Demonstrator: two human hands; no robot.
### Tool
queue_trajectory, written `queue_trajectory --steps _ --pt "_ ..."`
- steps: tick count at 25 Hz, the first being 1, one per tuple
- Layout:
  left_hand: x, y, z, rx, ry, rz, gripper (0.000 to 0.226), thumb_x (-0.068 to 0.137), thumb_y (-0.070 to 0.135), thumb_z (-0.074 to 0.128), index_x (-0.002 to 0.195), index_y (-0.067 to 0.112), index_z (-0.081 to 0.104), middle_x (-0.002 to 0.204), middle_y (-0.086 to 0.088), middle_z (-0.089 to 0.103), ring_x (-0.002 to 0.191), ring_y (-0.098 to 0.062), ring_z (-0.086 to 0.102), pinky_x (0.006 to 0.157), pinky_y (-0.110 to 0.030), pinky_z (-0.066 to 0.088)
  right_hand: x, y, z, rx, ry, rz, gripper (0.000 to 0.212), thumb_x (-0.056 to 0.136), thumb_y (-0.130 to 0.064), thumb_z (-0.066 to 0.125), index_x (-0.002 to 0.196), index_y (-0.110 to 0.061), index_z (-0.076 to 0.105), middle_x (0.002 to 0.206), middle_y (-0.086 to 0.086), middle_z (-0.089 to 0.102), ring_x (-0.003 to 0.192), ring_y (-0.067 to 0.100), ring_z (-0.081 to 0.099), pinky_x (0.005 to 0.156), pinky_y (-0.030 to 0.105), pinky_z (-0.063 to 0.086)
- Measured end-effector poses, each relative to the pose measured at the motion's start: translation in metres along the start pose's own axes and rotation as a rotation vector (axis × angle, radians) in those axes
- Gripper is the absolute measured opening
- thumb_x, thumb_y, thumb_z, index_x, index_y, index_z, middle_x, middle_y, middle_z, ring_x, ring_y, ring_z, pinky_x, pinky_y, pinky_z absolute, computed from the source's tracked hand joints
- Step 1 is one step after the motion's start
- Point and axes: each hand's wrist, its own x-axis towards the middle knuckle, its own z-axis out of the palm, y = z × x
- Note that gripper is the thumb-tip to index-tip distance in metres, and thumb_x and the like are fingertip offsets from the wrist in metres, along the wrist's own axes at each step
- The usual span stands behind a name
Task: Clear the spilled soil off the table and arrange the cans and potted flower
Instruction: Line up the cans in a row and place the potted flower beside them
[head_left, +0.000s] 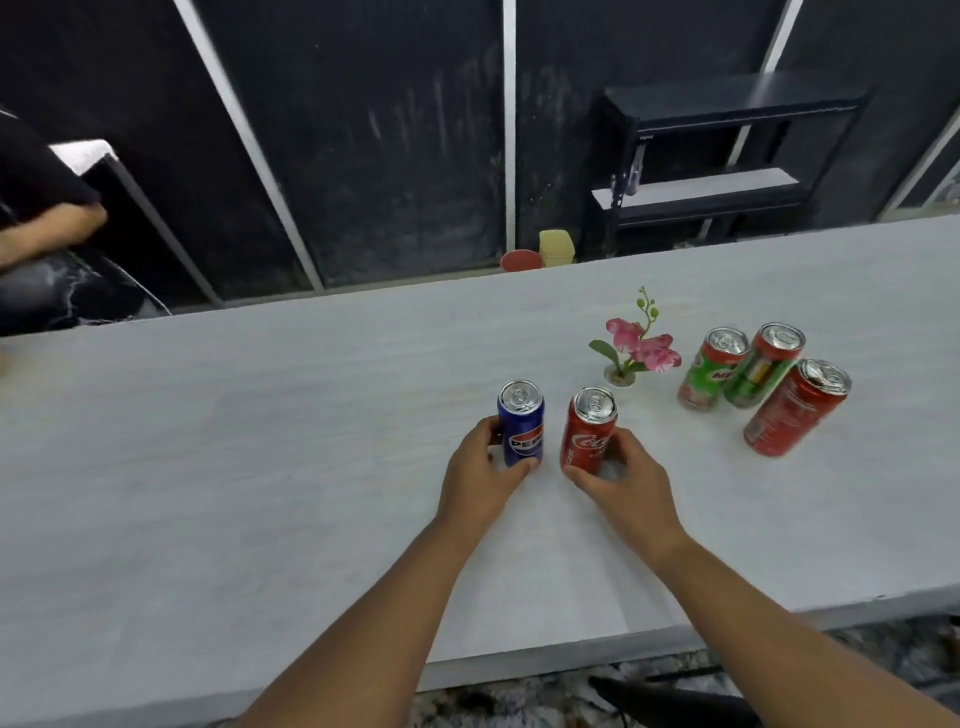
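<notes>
Left grip (483, 462) curls round the blue can (521, 423), right grip (623, 478) round the red cola can (589, 431) — both upright on the counter (260, 467), side by side, not touching. Potted flower (644, 349) and three-can cluster (763, 374) sit beyond, rightward — nearer the right grip.

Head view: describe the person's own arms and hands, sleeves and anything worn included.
The left hand and right hand are bare: no gloves, rings or wristbands show. The left forearm and right forearm are uncovered down to the frame's lower edge, with no sleeve, watch, cable or marking visible.
</notes>
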Motion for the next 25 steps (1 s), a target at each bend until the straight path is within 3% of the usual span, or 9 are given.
queue_trajectory --steps 3,7,13,17,25 --pt "-0.004 -0.017 -0.034 -0.007 0.051 -0.023 0.068 0.08 0.033 0.094 0.139 0.032 0.061 0.124 0.025 0.067 0.111 0.013 0.061 0.093 -0.018 0.05 0.002 -0.018 0.031 -0.004 -0.039 -0.025 0.059 0.074 -0.044 0.095 0.122 -0.045 0.059 0.111 -0.033 0.067 0.102 -0.02 0.062 0.083 0.011 0.046" --pt "-0.007 -0.035 -0.068 -0.02 0.09 -0.053 0.068 0.08 0.03 0.095 0.14 0.03 0.062 0.126 0.022 0.069 0.112 0.012 0.062 0.091 -0.016 0.05 0.004 -0.038 0.065 -0.008 -0.08 -0.05 0.062 0.076 -0.045 0.094 0.127 -0.039 0.06 0.115 -0.024 0.069 0.105 -0.005 0.066 0.084 0.014 0.047" --pt "-0.006 -0.055 -0.113 -0.039 0.143 -0.083 0.067 0.082 0.025 0.092 0.141 0.03 0.061 0.129 0.019 0.07 0.115 0.005 0.065 0.09 -0.01 0.048 0.011 -0.067 0.102 0.019 -0.123 -0.063 0.059 0.076 -0.047 0.094 0.123 -0.042 0.057 0.107 -0.032 0.065 0.1 -0.014 0.062 0.079 0.007 0.044" --pt "-0.001 -0.065 -0.135 -0.034 0.18 -0.097 0.066 0.083 0.024 0.092 0.141 0.03 0.061 0.129 0.018 0.069 0.115 0.005 0.064 0.086 -0.005 0.045 0.014 -0.081 0.126 0.011 -0.152 -0.062 0.06 0.076 -0.044 0.094 0.126 -0.038 0.06 0.108 -0.026 0.068 0.099 -0.006 0.066 0.08 0.01 0.045" --pt "-0.002 -0.082 -0.159 -0.033 0.164 -0.095 0.067 0.086 0.021 0.089 0.146 0.026 0.058 0.138 0.01 0.07 0.125 -0.006 0.064 0.107 -0.029 0.052 0.014 -0.09 0.153 -0.1 -0.152 -0.108 0.069 0.077 -0.048 0.093 0.135 -0.027 0.06 0.123 -0.009 0.075 0.111 0.013 0.071 0.086 0.025 0.051"
